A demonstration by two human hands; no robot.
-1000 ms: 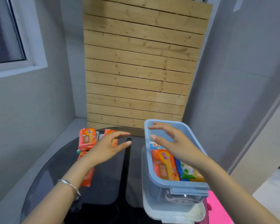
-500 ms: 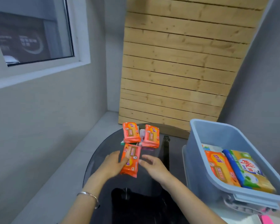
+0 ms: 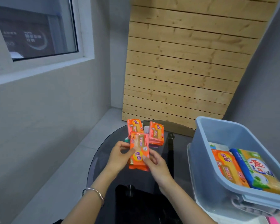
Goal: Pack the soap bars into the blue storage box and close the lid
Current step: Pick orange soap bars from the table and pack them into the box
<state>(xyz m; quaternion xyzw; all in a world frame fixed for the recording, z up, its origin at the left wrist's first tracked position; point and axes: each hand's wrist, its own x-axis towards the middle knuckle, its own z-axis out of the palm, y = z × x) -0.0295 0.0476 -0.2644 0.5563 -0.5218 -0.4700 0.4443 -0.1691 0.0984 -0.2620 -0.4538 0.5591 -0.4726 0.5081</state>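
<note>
My left hand and my right hand both grip one orange soap bar, lifted slightly above the dark round glass table. Behind it lie two more orange soap bars on a small heap of packets. The blue storage box stands open at the right. Inside it lie an orange soap bar and a yellow, green and blue soap pack.
The box rests on a clear lid or tray at the table's right edge. A wooden slat panel leans against the wall behind the table. A grey wall with a window is at the left. Something pink shows at the bottom right.
My hands left the box and reached left to the loose bars. Both closed on the nearest orange bar and raised it off the table. The view turned left.
</note>
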